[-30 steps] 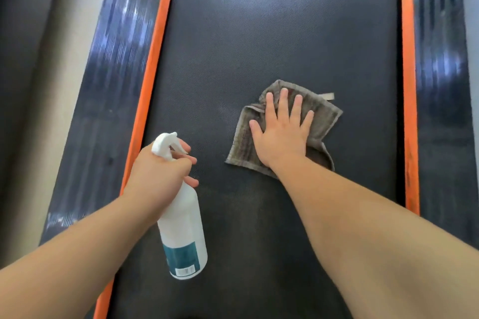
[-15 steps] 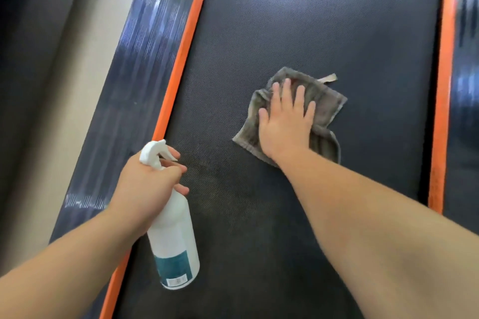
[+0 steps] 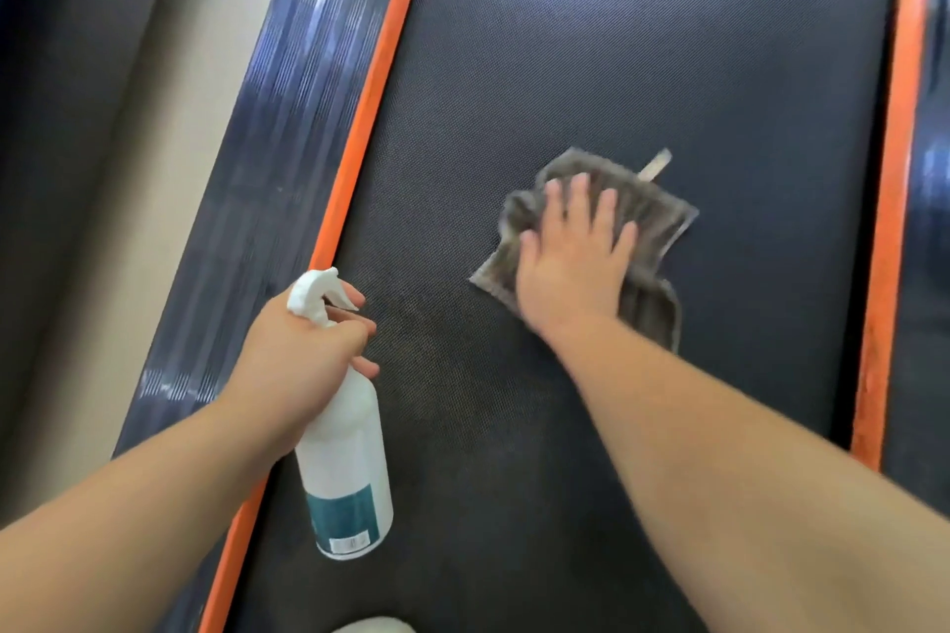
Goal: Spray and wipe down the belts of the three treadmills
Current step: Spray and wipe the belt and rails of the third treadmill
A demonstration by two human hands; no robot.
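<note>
Currently, the right hand (image 3: 573, 267) is pressing, fingers spread, on the crumpled grey cloth (image 3: 642, 221) lying under it on the dark textured treadmill belt (image 3: 642, 41); the left hand (image 3: 298, 355) is gripping the white plastic spray bottle (image 3: 344, 458).

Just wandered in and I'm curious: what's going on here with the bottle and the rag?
A person is cleaning a treadmill belt. Their right hand lies flat on a grey cloth, pressing it onto the belt. Their left hand grips a white spray bottle by its neck, nozzle pointing over the belt, near the orange edge strip. A faint dull patch between bottle and cloth may be spray.
</note>
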